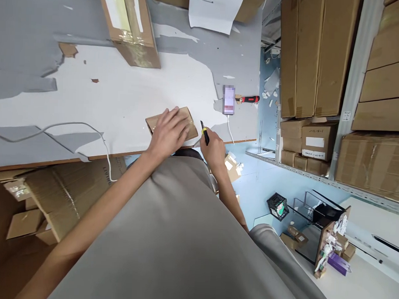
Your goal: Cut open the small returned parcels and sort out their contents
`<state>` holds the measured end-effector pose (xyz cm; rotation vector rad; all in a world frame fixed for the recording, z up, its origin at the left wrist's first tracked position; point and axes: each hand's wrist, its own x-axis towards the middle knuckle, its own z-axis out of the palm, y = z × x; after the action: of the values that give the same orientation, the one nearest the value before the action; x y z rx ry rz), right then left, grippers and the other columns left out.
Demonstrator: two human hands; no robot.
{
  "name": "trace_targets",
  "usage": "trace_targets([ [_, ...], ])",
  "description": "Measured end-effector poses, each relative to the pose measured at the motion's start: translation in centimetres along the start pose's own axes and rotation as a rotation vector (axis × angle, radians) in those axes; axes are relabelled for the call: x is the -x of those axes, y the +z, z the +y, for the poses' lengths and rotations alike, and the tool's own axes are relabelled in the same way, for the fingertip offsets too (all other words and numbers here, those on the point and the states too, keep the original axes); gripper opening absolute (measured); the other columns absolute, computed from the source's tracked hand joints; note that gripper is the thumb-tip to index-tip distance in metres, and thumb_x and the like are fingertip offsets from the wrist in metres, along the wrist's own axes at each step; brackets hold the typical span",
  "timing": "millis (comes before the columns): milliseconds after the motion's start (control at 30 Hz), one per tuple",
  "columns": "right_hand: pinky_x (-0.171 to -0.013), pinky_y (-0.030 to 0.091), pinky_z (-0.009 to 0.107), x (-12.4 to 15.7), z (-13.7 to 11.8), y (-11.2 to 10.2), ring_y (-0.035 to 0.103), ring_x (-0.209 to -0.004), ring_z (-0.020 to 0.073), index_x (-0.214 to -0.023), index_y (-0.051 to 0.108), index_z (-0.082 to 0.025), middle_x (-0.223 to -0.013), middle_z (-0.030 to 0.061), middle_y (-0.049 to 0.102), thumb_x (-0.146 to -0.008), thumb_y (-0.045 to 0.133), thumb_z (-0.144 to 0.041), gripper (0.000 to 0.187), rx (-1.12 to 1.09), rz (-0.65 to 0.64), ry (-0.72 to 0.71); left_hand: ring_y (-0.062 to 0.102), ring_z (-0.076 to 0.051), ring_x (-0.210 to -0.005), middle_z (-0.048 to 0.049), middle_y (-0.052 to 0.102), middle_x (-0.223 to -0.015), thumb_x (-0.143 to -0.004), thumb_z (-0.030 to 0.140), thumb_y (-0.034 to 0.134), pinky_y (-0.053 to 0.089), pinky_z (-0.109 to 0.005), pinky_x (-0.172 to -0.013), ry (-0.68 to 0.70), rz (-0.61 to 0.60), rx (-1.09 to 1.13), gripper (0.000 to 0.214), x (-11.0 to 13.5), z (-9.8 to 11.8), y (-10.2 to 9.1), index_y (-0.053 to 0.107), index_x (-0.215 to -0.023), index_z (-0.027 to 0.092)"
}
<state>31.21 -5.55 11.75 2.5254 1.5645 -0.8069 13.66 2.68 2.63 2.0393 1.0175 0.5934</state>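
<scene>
A small brown cardboard box [191, 127] lies near the front edge of the white and grey table. Flat across its top rests my left hand [170, 130], fingers stretched out and covering much of the box. Just right of the box, my right hand [213, 146] is closed around a black and yellow utility knife [205, 134]. The knife's tip points up and away from me, a short gap from the box. Part of the handle is hidden in my fist.
Beyond my right hand lie a phone [228, 100] with a white cable and a red-black handled tool [250, 99]. A taped carton [137, 47] stands at the back. Shelves of cartons [307, 57] rise on the right. A grey cable [72, 124] crosses the left side.
</scene>
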Motion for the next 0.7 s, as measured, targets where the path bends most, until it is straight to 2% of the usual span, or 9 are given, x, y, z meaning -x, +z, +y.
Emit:
trace_targets([
  [133, -0.109, 0.060, 0.034, -0.8, -0.4, -0.3, 0.079, -0.130, 0.0288, -0.171, 0.062, -0.019, -0.145, 0.0154, 0.080, -0.124, 0.042, -0.024, 0.052, 0.014, -0.062, -0.085, 0.053, -0.038, -0.172, -0.0092, 0.078, -0.156, -0.120, 0.043, 0.048, 0.028, -0.077, -0.149, -0.025, -0.015, 0.005, 0.038, -0.2, 0.0, 1.5, 0.079, -0.139, 0.033],
  [333, -0.112, 0.064, 0.039, -2.6, -1.6, -0.6, 0.079, -0.134, 0.0316, -0.179, 0.055, -0.021, -0.162, 0.0179, 0.071, -0.124, 0.039, -0.026, 0.057, 0.111, -0.136, -0.111, 0.052, -0.037, -0.173, -0.0088, 0.078, -0.157, -0.122, 0.045, 0.046, 0.028, -0.078, -0.149, -0.064, 0.012, 0.004, 0.036, 0.0, -0.2, 1.9, 0.077, -0.135, 0.032],
  [533, -0.111, 0.066, 0.041, -3.9, -3.0, -1.0, 0.082, -0.129, 0.0307, -0.171, 0.059, -0.021, -0.154, 0.0180, 0.075, -0.125, 0.037, -0.023, 0.051, 0.159, -0.167, -0.118, 0.052, -0.034, -0.173, -0.0053, 0.079, -0.158, -0.124, 0.050, 0.044, 0.025, -0.069, -0.153, -0.085, 0.020, 0.012, 0.042, 0.2, -0.4, 2.1, 0.079, -0.130, 0.028],
  [700, -0.109, 0.067, 0.040, -3.3, -3.9, -1.7, 0.083, -0.130, 0.0310, -0.157, 0.064, -0.019, -0.144, 0.0191, 0.080, -0.124, 0.042, -0.019, 0.040, 0.184, -0.208, -0.069, 0.052, -0.036, -0.174, -0.0074, 0.080, -0.153, -0.122, 0.048, 0.052, 0.028, -0.077, -0.149, -0.111, 0.029, 0.012, 0.033, 0.1, -0.4, 2.3, 0.078, -0.132, 0.033],
])
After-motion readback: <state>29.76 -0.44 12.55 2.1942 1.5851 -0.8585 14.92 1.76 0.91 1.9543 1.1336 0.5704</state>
